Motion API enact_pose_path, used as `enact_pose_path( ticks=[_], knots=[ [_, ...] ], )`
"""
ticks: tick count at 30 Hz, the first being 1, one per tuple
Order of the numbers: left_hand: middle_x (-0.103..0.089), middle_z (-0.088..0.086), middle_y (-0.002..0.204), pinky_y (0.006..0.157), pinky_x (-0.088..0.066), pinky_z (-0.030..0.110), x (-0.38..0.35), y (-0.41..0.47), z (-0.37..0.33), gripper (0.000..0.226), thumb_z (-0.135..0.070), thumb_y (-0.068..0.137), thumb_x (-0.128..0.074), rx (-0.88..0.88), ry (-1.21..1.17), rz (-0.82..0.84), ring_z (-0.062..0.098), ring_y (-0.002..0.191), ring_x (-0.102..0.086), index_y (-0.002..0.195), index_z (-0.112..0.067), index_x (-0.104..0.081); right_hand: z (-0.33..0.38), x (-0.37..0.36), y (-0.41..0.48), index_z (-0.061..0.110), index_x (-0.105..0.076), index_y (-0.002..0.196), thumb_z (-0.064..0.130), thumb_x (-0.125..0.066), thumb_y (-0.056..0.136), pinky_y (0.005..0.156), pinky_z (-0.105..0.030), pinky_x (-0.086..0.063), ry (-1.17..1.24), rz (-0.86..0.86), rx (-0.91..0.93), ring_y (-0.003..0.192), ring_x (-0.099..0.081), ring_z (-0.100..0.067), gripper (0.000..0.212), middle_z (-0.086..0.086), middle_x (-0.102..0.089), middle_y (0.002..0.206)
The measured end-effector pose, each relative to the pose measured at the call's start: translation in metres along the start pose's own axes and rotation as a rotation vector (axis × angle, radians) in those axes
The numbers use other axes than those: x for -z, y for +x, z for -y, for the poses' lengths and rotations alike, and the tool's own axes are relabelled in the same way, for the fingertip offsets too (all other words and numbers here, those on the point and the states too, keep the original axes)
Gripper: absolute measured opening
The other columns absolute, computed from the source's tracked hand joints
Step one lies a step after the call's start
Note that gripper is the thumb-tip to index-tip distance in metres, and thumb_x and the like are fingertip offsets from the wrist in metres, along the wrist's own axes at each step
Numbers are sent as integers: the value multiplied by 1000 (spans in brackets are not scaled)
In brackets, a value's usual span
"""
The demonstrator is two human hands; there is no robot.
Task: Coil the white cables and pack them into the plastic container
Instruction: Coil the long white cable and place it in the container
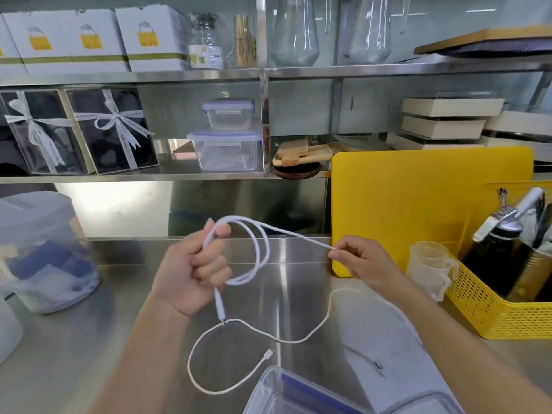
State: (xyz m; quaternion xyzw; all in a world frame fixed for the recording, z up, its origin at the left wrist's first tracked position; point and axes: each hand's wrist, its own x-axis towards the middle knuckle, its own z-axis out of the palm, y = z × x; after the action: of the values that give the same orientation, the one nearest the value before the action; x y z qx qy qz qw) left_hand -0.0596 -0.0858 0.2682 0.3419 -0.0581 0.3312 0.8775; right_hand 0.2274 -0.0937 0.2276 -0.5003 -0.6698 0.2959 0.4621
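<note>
My left hand (194,270) is closed around loops of a smooth white cable (263,249) above the steel counter; one plug end hangs down below the fist. My right hand (361,261) pinches the same cable's free strand, stretched taut to the right of the loops. A second, braided white cable (239,327) lies loose on the counter in a wide curve, its plug near the container. The clear plastic container (268,389) with a blue-trimmed rim sits at the bottom edge, partly cut off by the frame.
A yellow cutting board (418,204) leans upright at the right. A yellow basket (493,312) holds bottles and tools, with a clear measuring cup (430,264) beside it. A large lidded tub (38,252) stands at left. Shelves behind carry boxes and containers.
</note>
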Motion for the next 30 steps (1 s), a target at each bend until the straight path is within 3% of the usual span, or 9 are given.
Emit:
enact_pose_path(
  ticks=[2,6,11,16,19,22,24,27,30],
  knots=[
    [-28,2,49,37,-16,24,-2,-2,-12,31,-16,98,-37,-59,-73,-19,11,35,-15,93,7,-57,-9,0,-2,15,-56,82,12,-59,86,39,-11,-30,56,-63,-11,41,-37,-2,6,9,-46,45],
    [-19,-8,45,32,-23,16,-8,0,-12,23,-25,90,-45,-230,243,-333,6,35,-15,76,-11,-57,-20,-6,-7,22,-55,81,15,-56,88,51,-16,-36,-163,-223,14,54,-44,-4,10,5,-54,65],
    [-23,-11,37,30,-31,14,-4,12,5,28,-28,94,-37,-223,459,-549,4,31,-14,74,-12,-49,-9,-18,-24,20,-56,92,26,-49,90,66,-29,-38,-962,352,124,78,-48,-9,9,3,-60,95],
    [-28,-8,41,50,-57,36,6,23,28,35,-26,101,-32,-88,794,-617,5,32,-22,70,-13,-40,50,-36,-43,23,-62,84,24,-58,85,67,-24,-41,-778,547,305,76,-50,-4,5,8,-63,89],
    [-35,-1,44,47,-55,33,7,28,43,40,-25,102,-29,13,987,-656,10,32,-32,65,-10,-38,82,-32,-47,24,-66,80,24,-59,84,57,-23,-39,-685,434,495,71,-53,-6,8,8,-66,79],
    [-61,5,47,42,-50,23,3,29,62,43,-23,101,-30,178,1100,-582,16,40,-59,73,-3,-55,93,-31,-42,21,-68,74,18,-59,81,49,-23,-36,-709,238,626,63,-52,-8,12,3,-65,69],
    [-70,7,58,44,-52,24,1,30,72,38,-12,95,-33,249,1146,-514,21,50,-68,74,-15,-64,90,-36,-38,16,-69,76,16,-57,83,49,-25,-41,-671,181,625,61,-56,-15,14,-3,-65,68],
    [-66,6,49,37,-37,16,0,29,77,29,-6,85,-32,214,1149,-473,13,29,-47,77,-12,-59,79,-40,-33,17,-70,81,22,-55,86,52,-28,-44,-579,104,566,65,-59,-15,17,-2,-68,74],
    [-46,2,34,32,-24,12,4,28,78,41,-22,98,-31,203,845,-494,6,24,-21,68,-13,-57,63,-38,-27,12,-68,81,26,-61,85,55,-34,-47,-553,29,470,66,-56,-14,17,-4,-67,74]
  ],
)
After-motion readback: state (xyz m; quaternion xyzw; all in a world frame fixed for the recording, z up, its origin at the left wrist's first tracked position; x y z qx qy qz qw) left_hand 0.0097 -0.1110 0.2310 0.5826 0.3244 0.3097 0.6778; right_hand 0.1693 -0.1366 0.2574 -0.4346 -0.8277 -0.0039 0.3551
